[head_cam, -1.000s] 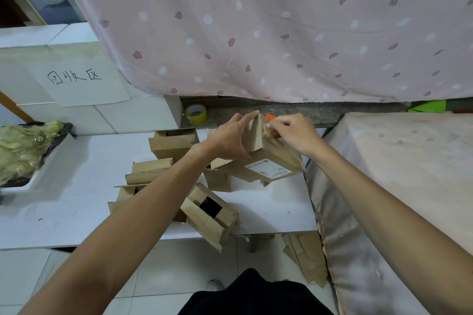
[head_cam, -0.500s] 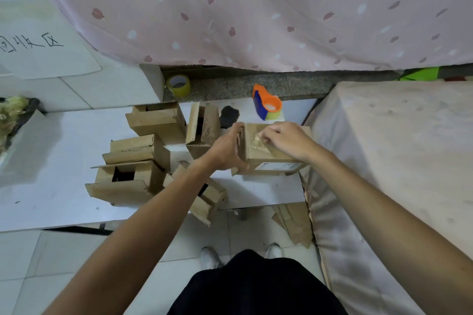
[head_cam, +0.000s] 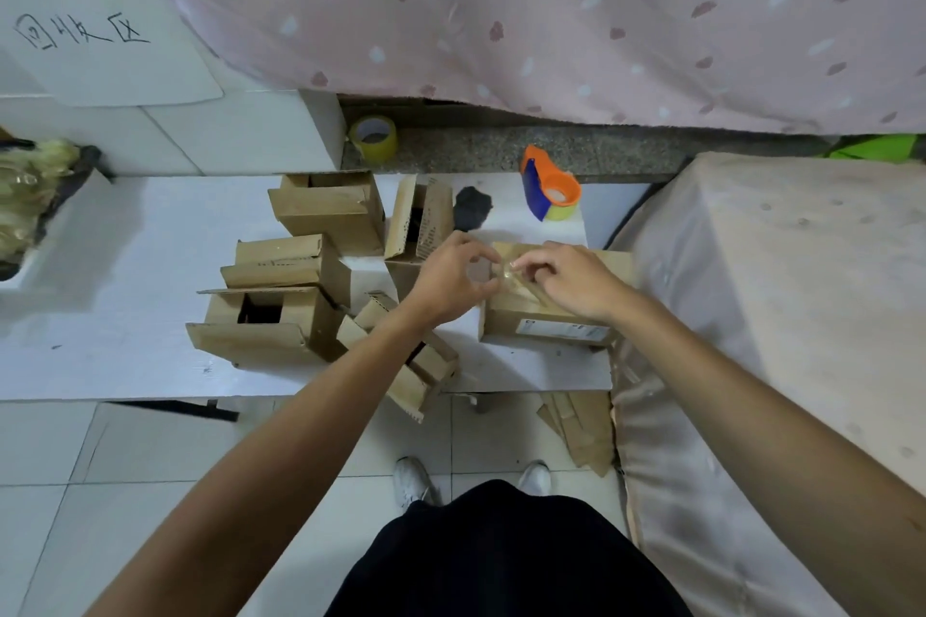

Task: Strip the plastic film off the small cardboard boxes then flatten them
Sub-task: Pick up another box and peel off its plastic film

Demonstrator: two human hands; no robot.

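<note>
A small cardboard box [head_cam: 551, 323] with a white label lies on the white table [head_cam: 125, 276] near its right end. Clear plastic film [head_cam: 516, 278] covers its top. My left hand [head_cam: 453, 278] rests at the box's left end, thumb and fingers pinched at the film. My right hand [head_cam: 576, 281] lies on top of the box, its fingertips pinching the film next to the left hand. Several opened cardboard boxes [head_cam: 280, 316] stand to the left on the table.
An orange and blue tape dispenser [head_cam: 548, 190] sits behind the box, a yellow tape roll [head_cam: 375, 139] on the stone ledge. Flattened cardboard [head_cam: 576, 431] leans on the floor below. A cloth-covered surface [head_cam: 776, 316] lies right; crumpled film [head_cam: 25, 195] is at far left.
The box was held tilted up in the air, then came down flat onto the table. Both hands have stayed at its top, now pinching the film. The view has tipped downward.
</note>
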